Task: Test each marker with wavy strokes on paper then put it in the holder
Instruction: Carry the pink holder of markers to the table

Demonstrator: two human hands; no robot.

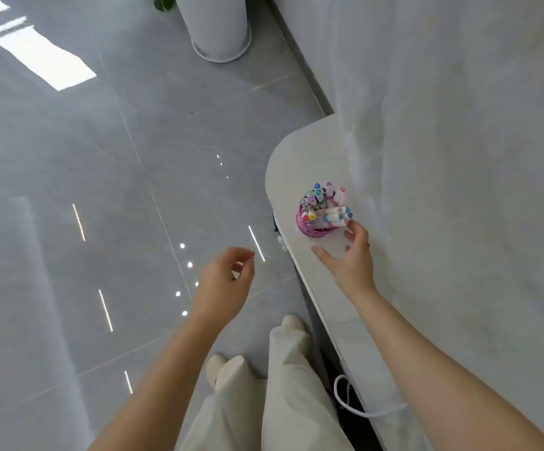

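Pale trousers [264, 402] and two bare forearms fill the bottom of the view. Over the table [426, 222] edge hovers the right hand [350, 255], fingers spread and holding nothing, its fingertips [352, 224] just beside the pink holder [313, 232]. Out over the grey floor [69, 190], the left hand [223, 281] hangs with fingers loosely curled, thumb near the forefinger, and nothing between them as far as I can see.

In the holder, near the rounded table corner, the markers [324, 203] stand crowded; some lean out toward the right hand. I judge them light, stiff and smooth, so a pinch on the barrel under the cap should be enough. The holder also looks light and, being close to the edge, may tip.

No paper shows. A white cord [345, 398] hangs at the table edge beside the legs, and a white pot [213, 24] stands far away. Between hand and markers nothing stands.
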